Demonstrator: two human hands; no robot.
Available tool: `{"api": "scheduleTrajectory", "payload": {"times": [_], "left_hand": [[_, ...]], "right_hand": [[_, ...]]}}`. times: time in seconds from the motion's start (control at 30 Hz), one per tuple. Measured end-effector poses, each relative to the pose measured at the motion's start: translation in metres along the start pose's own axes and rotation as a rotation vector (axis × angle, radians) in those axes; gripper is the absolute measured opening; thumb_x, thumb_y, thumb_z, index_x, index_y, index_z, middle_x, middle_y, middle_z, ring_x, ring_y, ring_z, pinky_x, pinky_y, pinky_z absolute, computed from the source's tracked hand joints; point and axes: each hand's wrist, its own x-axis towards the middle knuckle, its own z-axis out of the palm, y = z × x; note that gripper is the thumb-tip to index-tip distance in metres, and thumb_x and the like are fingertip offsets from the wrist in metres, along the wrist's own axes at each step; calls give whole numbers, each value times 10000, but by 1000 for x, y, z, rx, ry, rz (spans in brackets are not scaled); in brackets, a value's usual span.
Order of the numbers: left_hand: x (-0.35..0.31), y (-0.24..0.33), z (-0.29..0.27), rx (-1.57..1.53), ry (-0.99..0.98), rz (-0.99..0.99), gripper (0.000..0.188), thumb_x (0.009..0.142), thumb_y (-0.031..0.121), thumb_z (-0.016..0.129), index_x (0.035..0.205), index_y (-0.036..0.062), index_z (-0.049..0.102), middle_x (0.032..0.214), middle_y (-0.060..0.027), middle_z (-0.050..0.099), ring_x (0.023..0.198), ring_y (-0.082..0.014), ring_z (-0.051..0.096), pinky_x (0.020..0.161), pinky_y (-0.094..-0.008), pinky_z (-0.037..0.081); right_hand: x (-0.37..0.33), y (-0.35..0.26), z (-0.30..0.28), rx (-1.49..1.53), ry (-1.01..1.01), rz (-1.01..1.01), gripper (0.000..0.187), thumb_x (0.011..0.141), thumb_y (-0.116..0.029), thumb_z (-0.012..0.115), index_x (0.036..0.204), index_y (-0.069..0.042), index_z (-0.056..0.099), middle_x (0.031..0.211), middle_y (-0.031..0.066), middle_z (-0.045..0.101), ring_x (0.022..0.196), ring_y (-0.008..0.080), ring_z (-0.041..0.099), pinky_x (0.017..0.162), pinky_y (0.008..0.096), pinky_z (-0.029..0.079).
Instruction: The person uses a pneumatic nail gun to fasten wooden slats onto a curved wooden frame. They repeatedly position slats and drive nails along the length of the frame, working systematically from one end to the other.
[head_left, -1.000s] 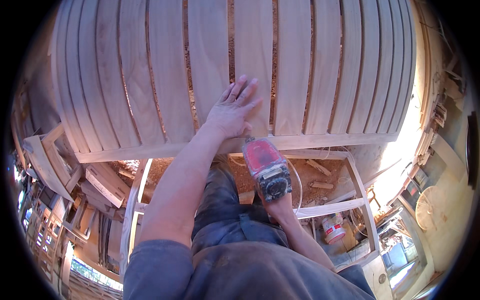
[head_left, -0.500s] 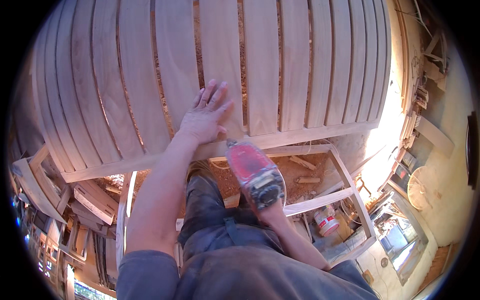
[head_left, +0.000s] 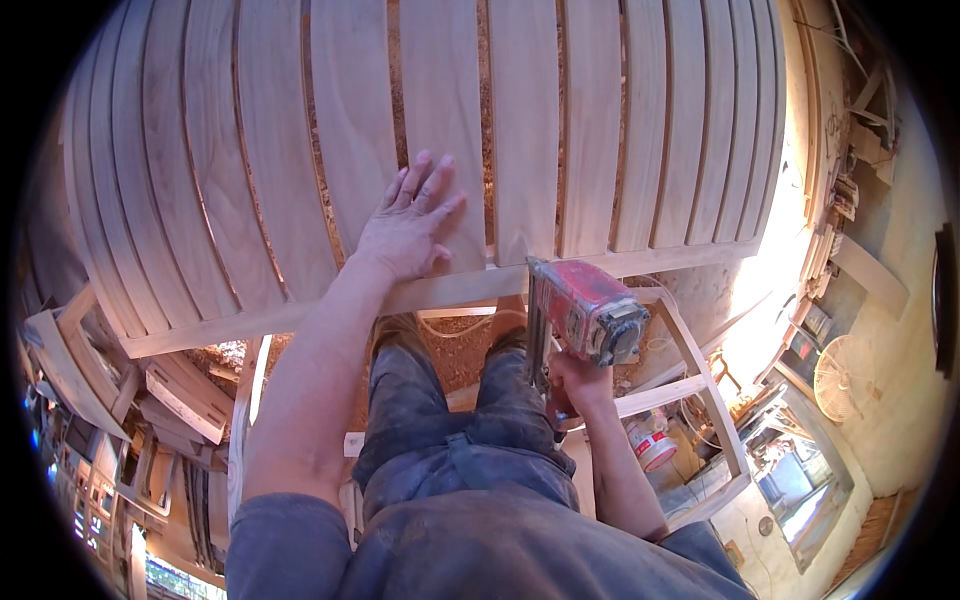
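Note:
My left hand (head_left: 402, 225) lies with fingers spread on a pale wooden slat (head_left: 445, 120), close to the near rail (head_left: 440, 292) of a slatted wooden panel. In my right hand (head_left: 580, 382) is a worn red nail gun (head_left: 590, 300), gripped by its handle below the red body. The tool's nose (head_left: 540, 265) is at the rail's near edge, right of my left hand; whether it touches the wood I cannot tell. Its dark magazine (head_left: 538, 340) points back toward me. Part of the handle is hidden behind my fingers and the body.
Below the panel's right side stands an open wooden frame (head_left: 700, 385). A white and red tub (head_left: 653, 443) sits inside it. Stacked wooden pieces (head_left: 190, 405) are at the left. A round fan (head_left: 843, 375) is at the right, near a wall. A thin hose (head_left: 460, 328) hangs under the rail.
My right hand has carried the nail gun to the right along the rail and turned it, so its magazine now shows. My left hand has hardly moved.

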Motion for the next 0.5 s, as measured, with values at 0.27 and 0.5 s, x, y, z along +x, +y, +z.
{"api": "scheduleTrajectory", "payload": {"times": [0.27,0.5], "left_hand": [[-3,-1,4,-2,71,39,791,892,447,711,1594,200,443,1777,-90,32,1633,-334,-58,1333,-473,39],[-26,-50,0,92,276,-58,816,874,486,748,1574,173,469,1774,-84,68,1634,-323,-23,1330,-498,64]], "right_hand": [[-23,-7,-7,-34,38,-51,263,805,30,641,1064,-9,627,620,30,569,508,123,536,471,292,381],[-30,-1,17,-40,-18,-100,242,819,16,673,1059,-19,675,729,22,639,614,105,599,537,291,450]]}}
